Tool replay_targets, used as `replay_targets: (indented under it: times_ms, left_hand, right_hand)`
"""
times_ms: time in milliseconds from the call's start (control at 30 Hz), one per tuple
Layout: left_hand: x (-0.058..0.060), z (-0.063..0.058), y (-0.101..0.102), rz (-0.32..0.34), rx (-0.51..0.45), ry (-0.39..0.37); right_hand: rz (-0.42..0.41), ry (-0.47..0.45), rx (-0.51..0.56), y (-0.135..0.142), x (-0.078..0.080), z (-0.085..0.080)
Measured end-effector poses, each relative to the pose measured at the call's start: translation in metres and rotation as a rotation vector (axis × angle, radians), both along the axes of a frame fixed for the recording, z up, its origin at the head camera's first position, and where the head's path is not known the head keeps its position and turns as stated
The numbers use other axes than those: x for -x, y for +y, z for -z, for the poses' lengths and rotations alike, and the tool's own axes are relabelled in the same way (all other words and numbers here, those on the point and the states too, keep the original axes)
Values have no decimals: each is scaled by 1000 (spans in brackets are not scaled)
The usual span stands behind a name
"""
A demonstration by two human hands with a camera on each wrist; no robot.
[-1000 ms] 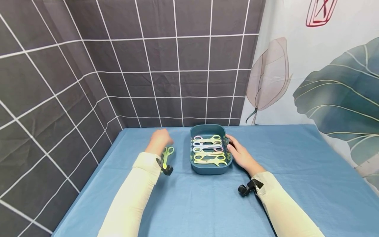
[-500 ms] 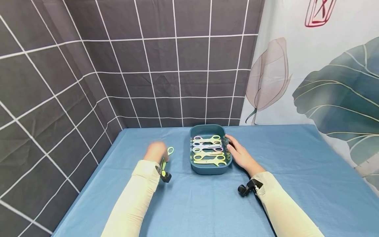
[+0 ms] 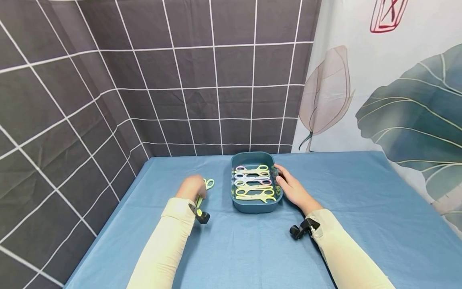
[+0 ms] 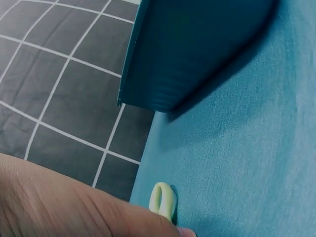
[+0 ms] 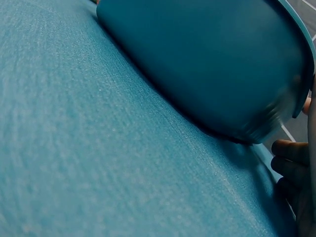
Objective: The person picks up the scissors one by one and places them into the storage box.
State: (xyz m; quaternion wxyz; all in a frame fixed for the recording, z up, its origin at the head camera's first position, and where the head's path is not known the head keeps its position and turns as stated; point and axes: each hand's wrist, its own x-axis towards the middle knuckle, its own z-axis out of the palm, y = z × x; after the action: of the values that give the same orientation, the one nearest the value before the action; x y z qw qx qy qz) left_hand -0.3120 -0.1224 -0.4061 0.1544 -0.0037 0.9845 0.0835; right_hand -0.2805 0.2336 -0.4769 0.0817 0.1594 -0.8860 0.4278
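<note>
My left hand [image 3: 192,188] is over light green scissors [image 3: 209,184] lying on the cloth, left of a dark blue plastic box. Its thumb crosses the scissors in the left wrist view, where one handle loop [image 4: 162,197] sticks out past it; most of the blades are hidden by the hand and wrist camera. My right hand [image 3: 294,190] holds the right wall of the box [image 3: 254,208], thumb and forefinger at the rim. Inside the box several pairs of scissors [image 3: 256,195], in pale yellow-green, white and pink, lie crosswise in a row.
A blue cloth [image 3: 231,249] covers the table. Dark grey curtain with a white grid [image 3: 195,100] hangs behind and to the left; a white leaf-print curtain [image 3: 332,132] hangs back right. A black cable [image 3: 321,253] runs along the right forearm.
My left hand has come down and back toward me onto the green scissors, covering much of them. My right hand and the box have stayed in place.
</note>
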Motion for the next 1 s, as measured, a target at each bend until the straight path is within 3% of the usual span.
replay_targets:
  times_ms: [167, 333, 733, 1000]
  left_hand:
    - [4, -6, 1, -23, -53, -32]
    - [7, -26, 7, -2, -60, -8]
    - [0, -74, 36, 107, -117, 191]
    - [-5, -91, 66, 238, -114, 277]
  right_hand:
    - [-5, -9, 9, 0, 0, 0]
    - [-2, 2, -2, 0, 1, 0]
    - [-2, 1, -2, 0, 1, -1]
    - [5, -7, -3, 0, 0, 0]
